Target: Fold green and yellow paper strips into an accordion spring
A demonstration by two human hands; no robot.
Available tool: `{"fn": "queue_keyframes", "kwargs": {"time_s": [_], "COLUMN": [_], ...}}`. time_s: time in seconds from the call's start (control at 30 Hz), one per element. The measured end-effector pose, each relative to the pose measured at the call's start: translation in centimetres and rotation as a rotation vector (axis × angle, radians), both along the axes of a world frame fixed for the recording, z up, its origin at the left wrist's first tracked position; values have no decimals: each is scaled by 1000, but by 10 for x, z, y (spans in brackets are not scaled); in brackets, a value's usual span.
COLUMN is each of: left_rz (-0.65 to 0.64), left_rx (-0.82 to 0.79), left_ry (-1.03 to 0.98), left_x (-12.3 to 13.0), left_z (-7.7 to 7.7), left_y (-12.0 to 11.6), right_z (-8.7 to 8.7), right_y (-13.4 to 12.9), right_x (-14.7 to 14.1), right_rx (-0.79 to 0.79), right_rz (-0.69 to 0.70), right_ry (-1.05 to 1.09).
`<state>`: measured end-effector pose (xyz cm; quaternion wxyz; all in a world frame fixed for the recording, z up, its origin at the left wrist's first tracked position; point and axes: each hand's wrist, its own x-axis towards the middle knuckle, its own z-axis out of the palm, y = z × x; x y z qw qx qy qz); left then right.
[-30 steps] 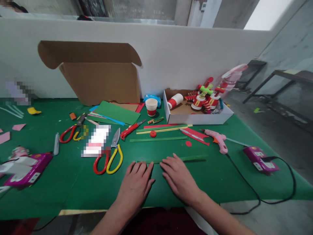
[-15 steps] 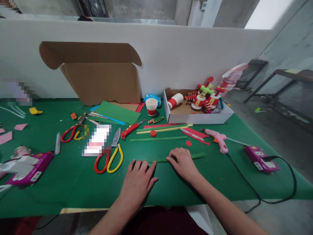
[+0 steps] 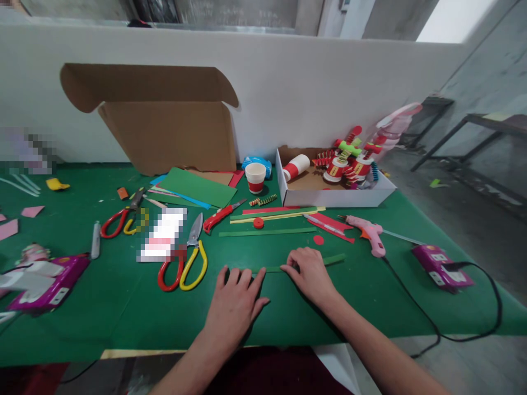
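Observation:
A thin green paper strip lies crosswise on the green table, close in front of me. My left hand rests flat with its fingers apart, fingertips on the strip's left end. The fingers of my right hand are pinched together on the strip further right, and its right end sticks out beyond them. Behind the hands lie another green strip, a small red disc and a flat red circle. Scissors with red and yellow handles are left of my left hand.
A white box holds cup figures at the back right, beside an upright paper cup. A pink glue gun with a trailing cable lies right. A red knife and green paper lie behind the scissors.
Both hands keep almost the same place and pose on the strip. The whole view has shifted very slightly.

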<state>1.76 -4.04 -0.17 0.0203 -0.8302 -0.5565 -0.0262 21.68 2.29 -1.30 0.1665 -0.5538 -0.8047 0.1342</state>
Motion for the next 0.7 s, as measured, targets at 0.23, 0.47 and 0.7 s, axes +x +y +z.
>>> {"fn": "queue_keyframes", "kwargs": {"time_s": [0.23,0.47,0.7], "left_rz": [-4,-11,-9], "left_rx": [-1,-18,-29], "left_ry": [-15,-4,17], "left_x": [1,1,2], "left_z": [2,5,5], "left_y": [1,2,1], "right_z": [4,6,2], "right_y": [-1,-41,-54], "right_x": [5,-13,-8], "right_rx": [90,245,-1], "right_rz": [-7,419,370], "right_ry": [-45,-114,-179]}}
